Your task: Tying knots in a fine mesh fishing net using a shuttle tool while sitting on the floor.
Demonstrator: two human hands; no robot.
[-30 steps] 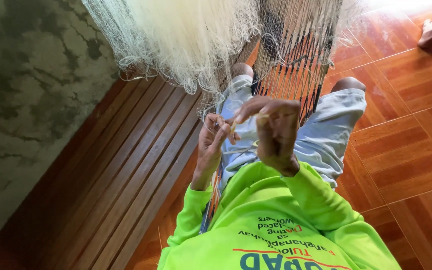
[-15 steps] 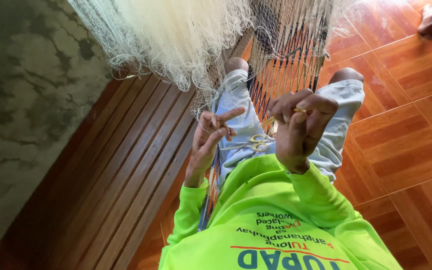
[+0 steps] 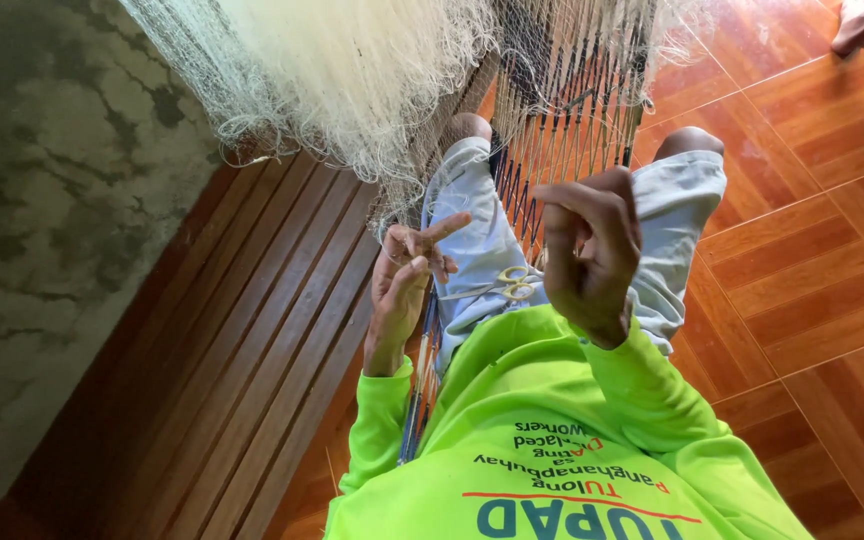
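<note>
Rough grey concrete wall (image 3: 42, 230) at left, cracked and stained. Dark wooden slatted floor (image 3: 242, 340) laid beside it. Glossy reddish-brown tiled floor (image 3: 812, 250) at right, lit by daylight.

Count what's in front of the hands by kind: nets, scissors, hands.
Nets: 2, a bunched white net and a stretched net with dark mesh lines
Scissors: 1, gold-handled scissors on the lap
Hands: 2, left hand and right hand
Total: 5
</note>
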